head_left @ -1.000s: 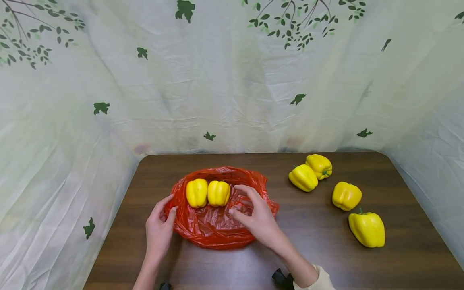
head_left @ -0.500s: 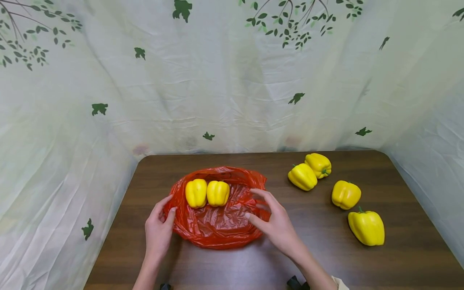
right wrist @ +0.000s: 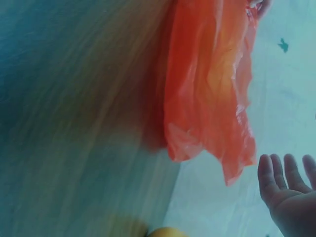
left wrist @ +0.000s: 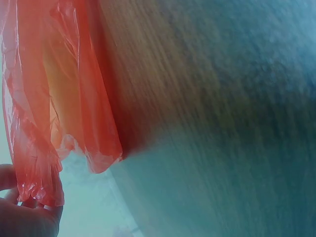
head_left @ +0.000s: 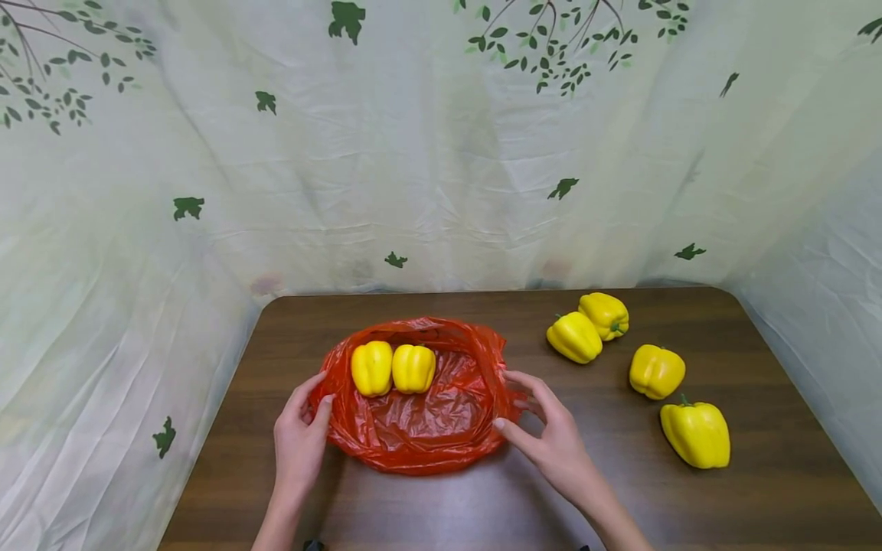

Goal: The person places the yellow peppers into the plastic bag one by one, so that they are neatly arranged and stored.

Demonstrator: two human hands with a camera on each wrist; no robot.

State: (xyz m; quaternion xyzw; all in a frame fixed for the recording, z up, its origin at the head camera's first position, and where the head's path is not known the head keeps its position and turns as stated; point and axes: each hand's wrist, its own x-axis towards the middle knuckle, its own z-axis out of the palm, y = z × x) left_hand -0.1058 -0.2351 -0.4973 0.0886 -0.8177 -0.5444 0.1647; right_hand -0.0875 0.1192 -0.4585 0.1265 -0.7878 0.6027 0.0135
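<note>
A red plastic bag (head_left: 441,455) lies with its mouth spread wide on the table. Two yellow bell peppers, one on the left (head_left: 372,369) and one beside it (head_left: 414,369), sit inside toward the back left. My left hand (head_left: 299,444) holds the bag's left rim; the left wrist view has the fingers and thumb of this hand (left wrist: 29,217) around the gathered red plastic (left wrist: 37,168). At the bag's right side is my right hand (head_left: 551,440). In the right wrist view this hand (right wrist: 291,197) has extended fingers close to the bag's edge (right wrist: 237,153), holding nothing.
More yellow bell peppers lie on the right of the brown table (head_left: 482,513): a touching pair (head_left: 575,337) at the back, one (head_left: 657,372) nearer, and a larger one (head_left: 696,435) nearest. A leaf-patterned curtain (head_left: 441,153) stands behind the table.
My right hand has moved right, from above the bag's inside out to its right rim. The left hand stays at the left rim, and the peppers have not moved.
</note>
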